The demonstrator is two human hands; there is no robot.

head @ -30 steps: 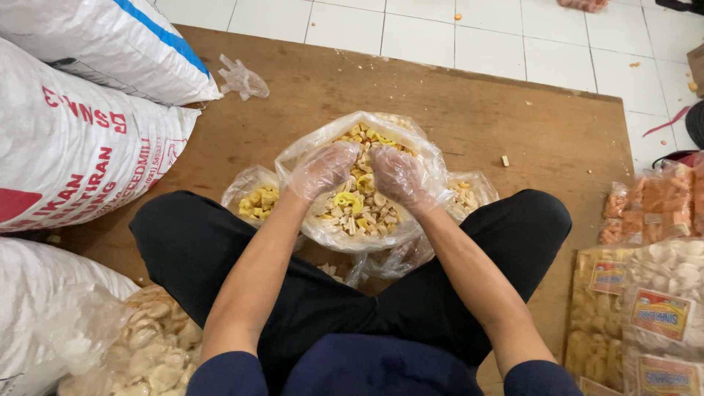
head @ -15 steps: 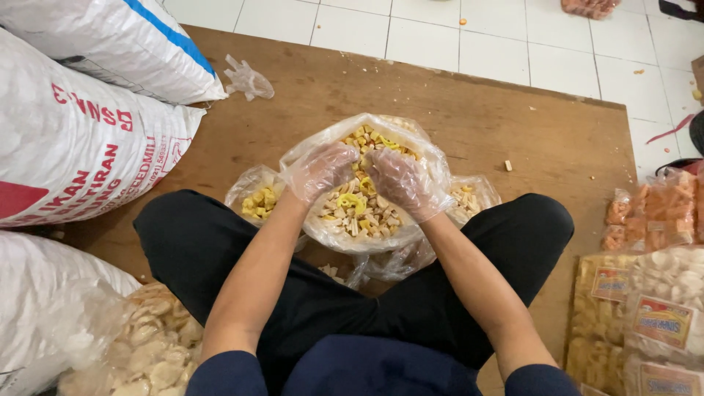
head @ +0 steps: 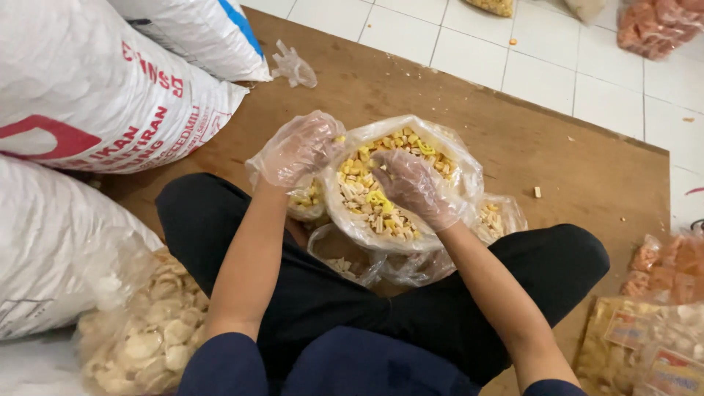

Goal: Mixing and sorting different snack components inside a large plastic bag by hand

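white woven sacks (head: 88, 95) far left | clear bag of pale round crackers (head: 147, 330) by left knee | left hand (head: 297, 150), gloved, fingers curled on rim of open plastic bag of mixed yellow-and-white snack pieces (head: 381, 194) on wooden board (head: 572, 161) | right hand (head: 414, 187), gloved, fingers spread loose inside it | sealed snack packets (head: 653, 323) far right

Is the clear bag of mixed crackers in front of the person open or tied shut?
Open: the clear bag has its mouth spread wide, crackers exposed, and the gloved right hand rests inside it.
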